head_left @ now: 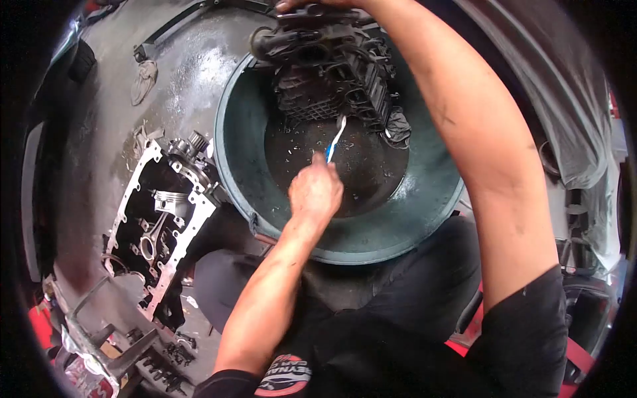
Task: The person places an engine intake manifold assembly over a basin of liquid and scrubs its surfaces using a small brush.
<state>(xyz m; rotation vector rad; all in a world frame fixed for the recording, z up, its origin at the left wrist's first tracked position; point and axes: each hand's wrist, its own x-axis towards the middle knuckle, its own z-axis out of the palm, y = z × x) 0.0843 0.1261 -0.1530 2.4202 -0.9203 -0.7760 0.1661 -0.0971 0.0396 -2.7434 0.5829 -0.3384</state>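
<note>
My left hand (317, 190) is closed round the handle of a white and blue toothbrush (337, 139), its bristle end touching the lower edge of a black ribbed engine part (332, 73). My right hand (289, 5), partly cut off by the top edge of the view, grips the top of that part. The part stands tilted inside a round green tub (229, 142), above dark, shallow liquid (365, 174) with small bits in it. A dark crumpled cloth (397, 128) hangs beside the part at its lower right.
Left of the tub lies an open engine block (199, 211) with a piston (170, 202) and connecting rod (150, 247). Rags (143, 82) lie on the grey floor (106, 123). A metal frame (113, 358) stands lower left; grey sheeting (557, 86) hangs at right.
</note>
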